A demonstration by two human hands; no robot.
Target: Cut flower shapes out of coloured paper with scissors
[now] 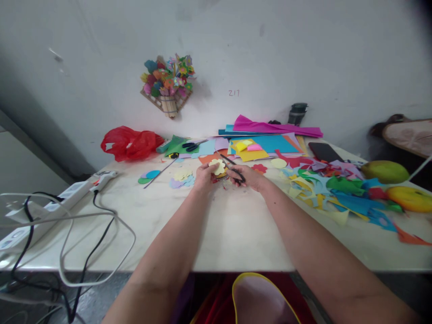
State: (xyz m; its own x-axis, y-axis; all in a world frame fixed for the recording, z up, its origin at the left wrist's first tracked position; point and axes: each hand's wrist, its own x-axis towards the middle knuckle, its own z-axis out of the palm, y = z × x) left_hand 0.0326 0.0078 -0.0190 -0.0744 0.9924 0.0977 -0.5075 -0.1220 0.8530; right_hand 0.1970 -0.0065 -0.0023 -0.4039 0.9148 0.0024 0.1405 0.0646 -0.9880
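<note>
My left hand (204, 176) pinches a pale yellow paper flower shape (218, 166) just above the white table (236, 225). My right hand (248, 176) is closed round the black handles of a pair of scissors (232, 168), whose blades point up and left toward the flower. Small paper scraps lie under both hands. Pale yellow and lilac cut-outs (182, 177) rest just left of my left hand. A red paper flower (259, 168) lies right of the scissors.
Stacked coloured paper sheets (266, 141) lie at the back. Paper offcuts (337, 189) cover the right side, beside two mangoes (384, 171). A phone (324, 152), a second pair of scissors (192, 145), a red plastic bag (130, 143), and a power strip with cables (67, 198) are also present.
</note>
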